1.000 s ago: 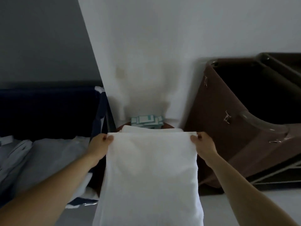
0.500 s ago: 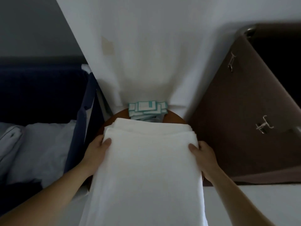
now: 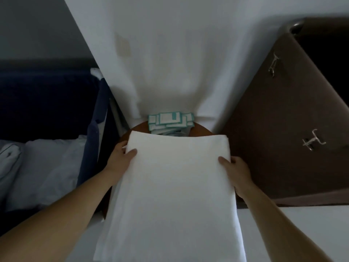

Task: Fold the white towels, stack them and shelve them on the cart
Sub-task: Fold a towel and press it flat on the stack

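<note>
Gripping folded white towel [image 3: 175, 186] sides, left hand [image 3: 120, 159] & right hand [image 3: 237, 172], smooth, plain

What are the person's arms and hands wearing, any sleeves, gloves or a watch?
Nothing that shows. The left hand and right hand are bare, without gloves. The left forearm and right forearm are bare to the frame edge: no sleeves, watch or wristband. Rings cannot be ruled out, since most fingers are hidden.
</note>
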The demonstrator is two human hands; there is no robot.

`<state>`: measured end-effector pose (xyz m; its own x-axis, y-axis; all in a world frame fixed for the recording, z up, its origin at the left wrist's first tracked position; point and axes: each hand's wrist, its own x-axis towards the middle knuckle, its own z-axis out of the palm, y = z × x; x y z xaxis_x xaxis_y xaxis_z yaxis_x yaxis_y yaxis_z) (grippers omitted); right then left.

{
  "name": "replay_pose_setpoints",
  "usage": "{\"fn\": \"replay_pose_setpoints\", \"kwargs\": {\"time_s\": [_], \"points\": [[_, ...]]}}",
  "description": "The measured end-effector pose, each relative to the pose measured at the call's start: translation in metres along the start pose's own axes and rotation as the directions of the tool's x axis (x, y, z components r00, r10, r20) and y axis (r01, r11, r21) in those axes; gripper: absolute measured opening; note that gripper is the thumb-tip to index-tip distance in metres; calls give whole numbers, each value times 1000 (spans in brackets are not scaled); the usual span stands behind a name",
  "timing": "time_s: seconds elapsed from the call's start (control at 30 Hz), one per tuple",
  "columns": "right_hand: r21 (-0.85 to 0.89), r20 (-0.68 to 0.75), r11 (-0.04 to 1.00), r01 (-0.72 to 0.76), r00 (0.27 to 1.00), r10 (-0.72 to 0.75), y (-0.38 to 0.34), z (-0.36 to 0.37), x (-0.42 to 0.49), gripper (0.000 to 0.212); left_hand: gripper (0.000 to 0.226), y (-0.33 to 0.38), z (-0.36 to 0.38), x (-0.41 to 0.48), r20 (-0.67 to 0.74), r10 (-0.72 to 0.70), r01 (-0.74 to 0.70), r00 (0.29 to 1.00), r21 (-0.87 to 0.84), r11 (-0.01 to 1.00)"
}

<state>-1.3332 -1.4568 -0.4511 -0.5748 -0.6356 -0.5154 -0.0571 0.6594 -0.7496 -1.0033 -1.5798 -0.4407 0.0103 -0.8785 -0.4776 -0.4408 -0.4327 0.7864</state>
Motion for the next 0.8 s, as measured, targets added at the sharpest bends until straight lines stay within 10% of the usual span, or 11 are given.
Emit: {"fn": "replay_pose_setpoints", "kwargs": {"time_s": [0.27,0.8], "points": [[23,100,995,-101,990,99,52,-22,-88,30,75,-58,-19,-85,57,-133,132,990,18,991],[-270,-114,962,36,991,-69,95,-30,-175,25,30,-109,-46,-158,62,-125,113,990,176,978]]}}
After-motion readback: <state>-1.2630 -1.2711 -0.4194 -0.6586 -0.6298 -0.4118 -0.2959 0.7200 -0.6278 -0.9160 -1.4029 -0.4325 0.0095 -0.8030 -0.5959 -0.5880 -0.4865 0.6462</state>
